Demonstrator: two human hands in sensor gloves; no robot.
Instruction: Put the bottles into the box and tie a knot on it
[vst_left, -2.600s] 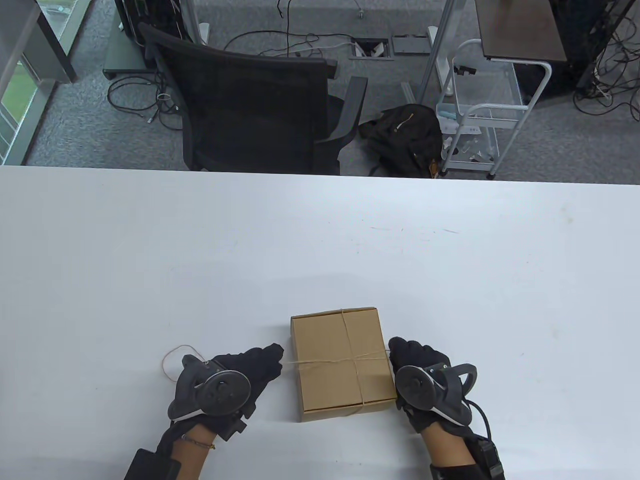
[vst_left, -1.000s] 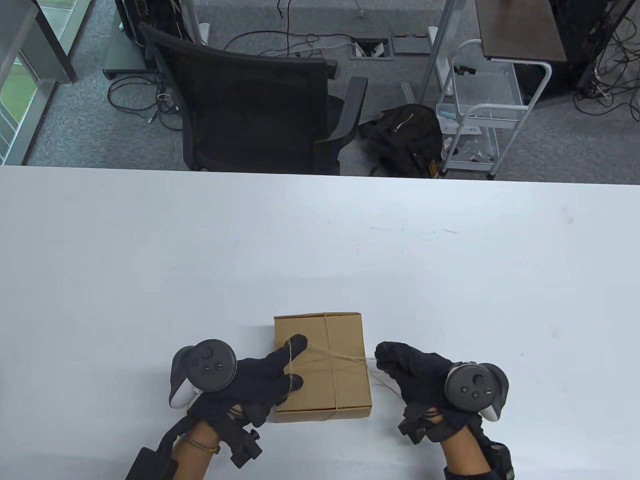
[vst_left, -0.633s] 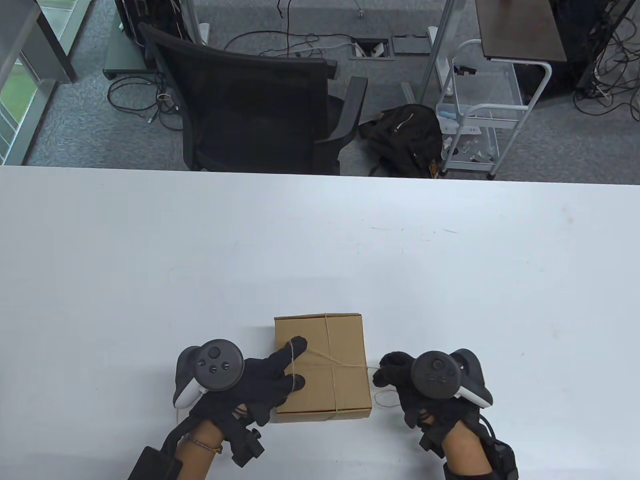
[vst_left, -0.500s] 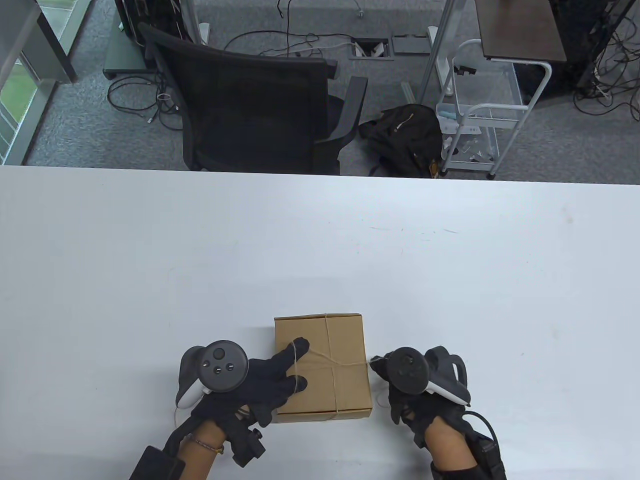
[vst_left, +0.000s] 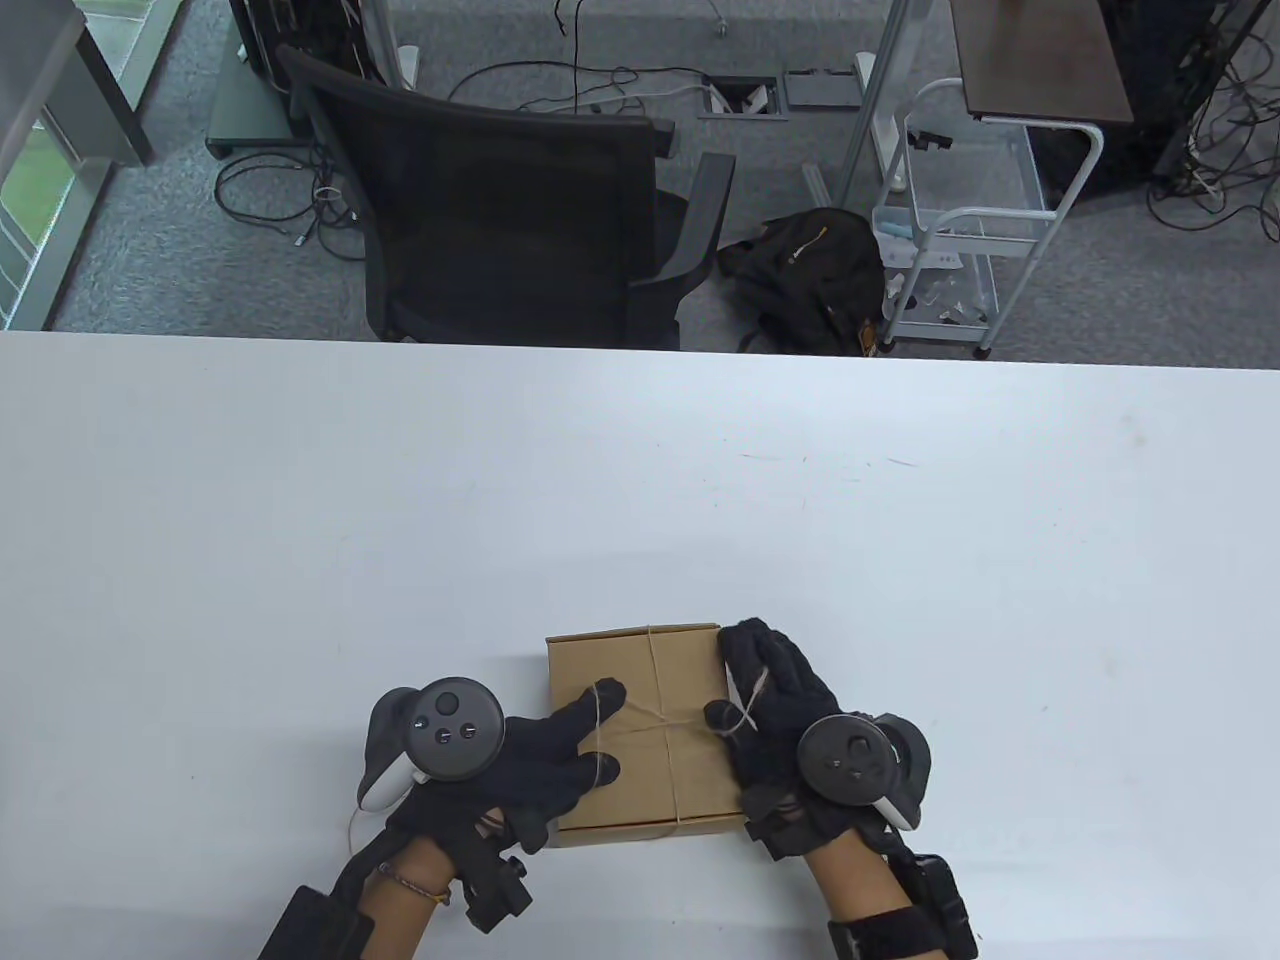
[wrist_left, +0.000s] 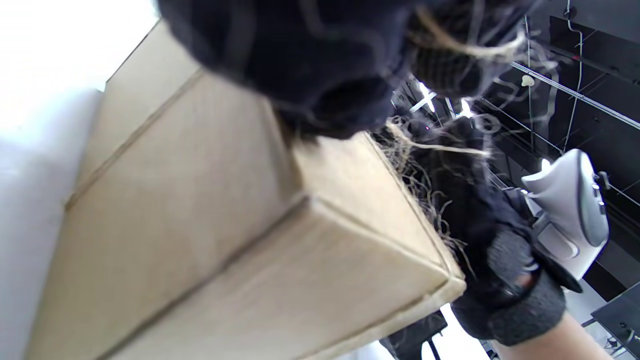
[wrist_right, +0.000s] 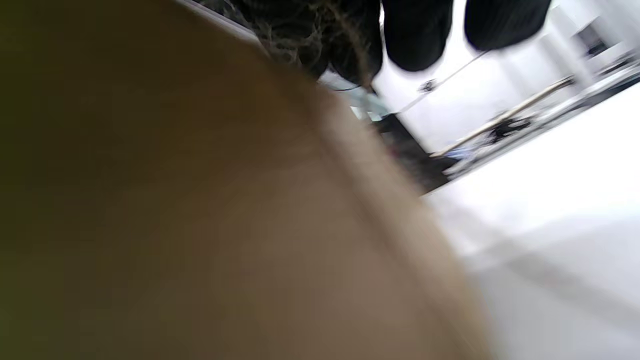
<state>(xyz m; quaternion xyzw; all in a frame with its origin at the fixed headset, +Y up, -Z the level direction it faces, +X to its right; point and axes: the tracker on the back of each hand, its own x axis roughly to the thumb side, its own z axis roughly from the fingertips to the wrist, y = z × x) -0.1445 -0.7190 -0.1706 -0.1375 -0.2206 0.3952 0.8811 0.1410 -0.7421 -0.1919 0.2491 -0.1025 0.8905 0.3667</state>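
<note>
The closed cardboard box (vst_left: 640, 735) sits near the front edge of the white table (vst_left: 640, 480), twine (vst_left: 660, 700) crossing over its lid. The left hand (vst_left: 530, 765) lies on the box's left part with two straight fingers spread and twine caught over them, while the right hand (vst_left: 775, 715) rests along the right edge with fingers extended and a loop of twine across them, its thumb on the lid. Past the table lies grey carpet with a black office chair (vst_left: 510, 210), a black bag (vst_left: 805, 275), a white wire cart (vst_left: 960, 220) and loose cables (vst_left: 290, 200).
</note>
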